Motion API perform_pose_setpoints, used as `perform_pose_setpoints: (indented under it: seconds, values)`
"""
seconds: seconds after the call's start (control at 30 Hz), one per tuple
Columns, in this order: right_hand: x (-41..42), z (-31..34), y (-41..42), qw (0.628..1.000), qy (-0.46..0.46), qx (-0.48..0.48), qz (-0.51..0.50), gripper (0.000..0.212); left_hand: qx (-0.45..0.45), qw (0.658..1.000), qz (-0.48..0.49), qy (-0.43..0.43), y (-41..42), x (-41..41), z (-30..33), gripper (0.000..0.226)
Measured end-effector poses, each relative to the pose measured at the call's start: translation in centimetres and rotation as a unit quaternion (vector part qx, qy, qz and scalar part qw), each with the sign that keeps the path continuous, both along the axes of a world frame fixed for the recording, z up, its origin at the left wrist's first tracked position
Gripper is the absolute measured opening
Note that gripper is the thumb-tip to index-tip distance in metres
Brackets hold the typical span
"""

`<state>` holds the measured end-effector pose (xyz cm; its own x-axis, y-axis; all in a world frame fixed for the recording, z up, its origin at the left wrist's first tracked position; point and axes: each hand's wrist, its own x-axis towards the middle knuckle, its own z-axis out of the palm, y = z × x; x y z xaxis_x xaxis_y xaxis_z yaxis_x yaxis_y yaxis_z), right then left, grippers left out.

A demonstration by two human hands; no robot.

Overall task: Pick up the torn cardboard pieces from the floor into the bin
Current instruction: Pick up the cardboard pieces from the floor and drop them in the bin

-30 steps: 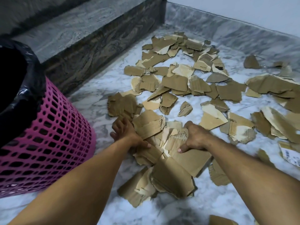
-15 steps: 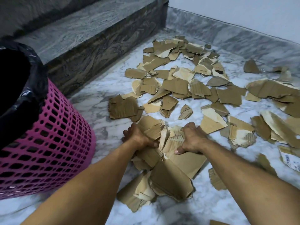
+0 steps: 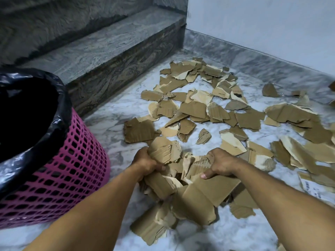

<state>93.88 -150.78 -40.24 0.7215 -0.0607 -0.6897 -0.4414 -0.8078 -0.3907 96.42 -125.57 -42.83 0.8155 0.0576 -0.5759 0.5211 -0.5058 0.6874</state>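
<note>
Both hands, left hand and right hand, clench a bundle of torn cardboard pieces low over the marble floor, the lined pink bin standing just to their left, nearer the left arm.

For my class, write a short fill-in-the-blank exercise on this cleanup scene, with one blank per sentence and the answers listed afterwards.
1. Both hands, the left hand and the right hand, grip a bundle of torn ____ pieces.
2. The pink mesh bin is lined with a ____ plastic bag.
3. The bin stands on the person's ____ side.
4. The floor looks like pale ____.

Answers: cardboard; black; left; marble
</note>
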Motion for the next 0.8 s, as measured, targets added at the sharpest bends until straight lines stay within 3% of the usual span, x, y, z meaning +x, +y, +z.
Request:
perform_pose_setpoints:
  seconds: [0.33,0.57,0.7,0.8]
  values:
    - [0.0,12.1,-1.8,0.996,-0.083,-0.018,-0.022,0.074,-0.035,0.998,0.024,-0.051,0.8,1.3,11.3,0.061]
    - [0.7,22.1,0.7,0.981,-0.189,-0.036,0.013,0.103,-0.008,0.989,0.02,-0.144,3.7,-0.5,23.1,0.062]
    - [0.0,28.9,5.8,0.971,-0.236,-0.023,0.039,0.061,-0.002,0.982,0.055,-0.179,7.8,-2.1,29.4,0.054]
    - [1.3,33.3,9.2,0.962,-0.269,-0.012,0.049,0.063,0.006,0.973,0.083,-0.214,11.3,-3.0,33.5,0.055]
